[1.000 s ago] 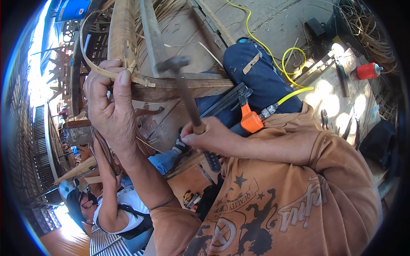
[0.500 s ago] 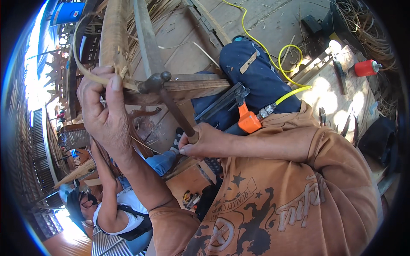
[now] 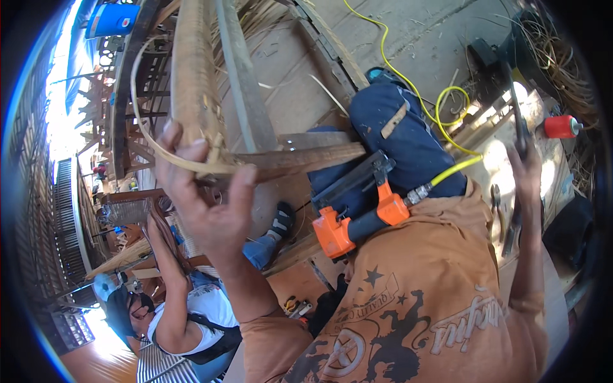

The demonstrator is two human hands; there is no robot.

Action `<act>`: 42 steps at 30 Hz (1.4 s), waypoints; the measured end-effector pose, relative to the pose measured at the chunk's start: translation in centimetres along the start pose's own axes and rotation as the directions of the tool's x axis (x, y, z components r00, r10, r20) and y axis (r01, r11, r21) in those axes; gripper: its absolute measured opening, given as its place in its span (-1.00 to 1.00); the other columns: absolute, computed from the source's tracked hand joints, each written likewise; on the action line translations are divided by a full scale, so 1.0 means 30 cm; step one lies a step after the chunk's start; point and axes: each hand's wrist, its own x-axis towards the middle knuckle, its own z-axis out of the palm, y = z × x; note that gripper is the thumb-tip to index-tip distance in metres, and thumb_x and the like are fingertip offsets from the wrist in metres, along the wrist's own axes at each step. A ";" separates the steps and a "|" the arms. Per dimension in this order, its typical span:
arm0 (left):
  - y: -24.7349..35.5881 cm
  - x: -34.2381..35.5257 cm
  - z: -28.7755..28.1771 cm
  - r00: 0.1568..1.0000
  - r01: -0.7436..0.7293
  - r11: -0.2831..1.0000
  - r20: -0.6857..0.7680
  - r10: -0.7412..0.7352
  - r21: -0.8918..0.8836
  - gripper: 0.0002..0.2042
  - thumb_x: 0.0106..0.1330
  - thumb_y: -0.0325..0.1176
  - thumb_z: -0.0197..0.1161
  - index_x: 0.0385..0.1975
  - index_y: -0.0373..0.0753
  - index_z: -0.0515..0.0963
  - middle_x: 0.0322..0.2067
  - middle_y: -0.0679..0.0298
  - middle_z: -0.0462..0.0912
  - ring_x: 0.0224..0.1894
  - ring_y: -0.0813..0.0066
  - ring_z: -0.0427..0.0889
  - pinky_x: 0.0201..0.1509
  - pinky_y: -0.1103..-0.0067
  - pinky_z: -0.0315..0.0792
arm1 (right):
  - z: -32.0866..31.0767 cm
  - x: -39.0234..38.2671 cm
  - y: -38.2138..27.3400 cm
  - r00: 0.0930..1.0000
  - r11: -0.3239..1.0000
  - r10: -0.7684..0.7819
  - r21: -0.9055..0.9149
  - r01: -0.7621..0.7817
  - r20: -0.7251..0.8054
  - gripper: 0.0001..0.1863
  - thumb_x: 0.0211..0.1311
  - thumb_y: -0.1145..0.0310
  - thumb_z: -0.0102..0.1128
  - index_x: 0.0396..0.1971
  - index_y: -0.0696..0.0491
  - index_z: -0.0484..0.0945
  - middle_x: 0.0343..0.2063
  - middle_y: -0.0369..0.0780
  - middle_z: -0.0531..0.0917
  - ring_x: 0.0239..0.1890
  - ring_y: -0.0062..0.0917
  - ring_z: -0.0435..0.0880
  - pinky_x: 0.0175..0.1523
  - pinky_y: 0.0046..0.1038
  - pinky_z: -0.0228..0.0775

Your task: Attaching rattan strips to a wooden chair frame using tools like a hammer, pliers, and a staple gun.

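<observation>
My left hand (image 3: 214,207) grips a pale, curved cane strip (image 3: 142,118) at the corner of a wooden frame. The strip loops up and away from my fingers, and its end lies along the joint of a thick rounded post (image 3: 191,70) and a flatter wooden rail (image 3: 306,159). My thumb is on the near side of that joint. Far to the right, over the workbench, my right hand (image 3: 527,167) is closed around the lower end of a long dark tool (image 3: 518,112); its exact kind is unclear. The hammer cannot be made out.
An orange and black nail gun (image 3: 335,231) lies across my lap, joined to a yellow air hose (image 3: 456,167). Pliers (image 3: 497,196) and a red bottle (image 3: 560,126) rest on the bench (image 3: 549,172). Another person (image 3: 191,313) works at lower left. Cane bundles (image 3: 555,57) stand at upper right.
My right hand has left the frame corner, where it held a hammer, and reached far right to the bench tool. My left hand stays on the strip, its thumb now lower and farther apart.
</observation>
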 end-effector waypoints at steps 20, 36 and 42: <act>-0.156 -0.206 -0.076 0.984 0.166 0.979 -0.081 -0.157 0.122 -0.38 -0.05 -0.47 0.39 0.05 -0.23 0.24 0.16 -0.01 0.21 0.21 0.08 0.20 0.25 0.32 0.13 | 0.530 -0.346 -0.675 0.105 0.575 -0.574 0.308 0.758 0.812 -0.52 0.12 0.30 0.07 0.05 0.14 0.28 -0.13 -0.08 0.48 -0.12 -0.22 0.53 0.03 -0.29 0.33; -0.169 -0.216 -0.097 0.996 0.083 0.975 0.002 -0.085 0.204 -0.33 -0.05 -0.48 0.36 0.10 -0.18 0.17 0.16 -0.05 0.19 0.22 -0.01 0.19 0.24 0.24 0.13 | 0.455 -0.276 -0.745 -0.092 0.688 -0.164 0.181 0.703 0.982 -0.25 0.07 0.04 0.10 0.21 0.04 0.07 -0.28 0.01 0.60 -0.20 -0.17 0.59 -0.06 -0.22 0.38; -0.153 -0.261 -0.048 0.963 0.247 0.962 -0.139 -0.230 0.118 -0.26 0.01 -0.47 0.30 0.21 -0.27 0.04 0.22 -0.08 0.09 0.26 -0.01 0.11 0.30 0.29 0.03 | 0.284 -0.185 -0.744 0.062 0.757 -0.560 0.480 0.443 0.826 -0.16 -0.13 0.05 0.32 0.17 0.05 0.17 -0.21 -0.03 0.59 -0.19 -0.13 0.59 -0.07 -0.26 0.42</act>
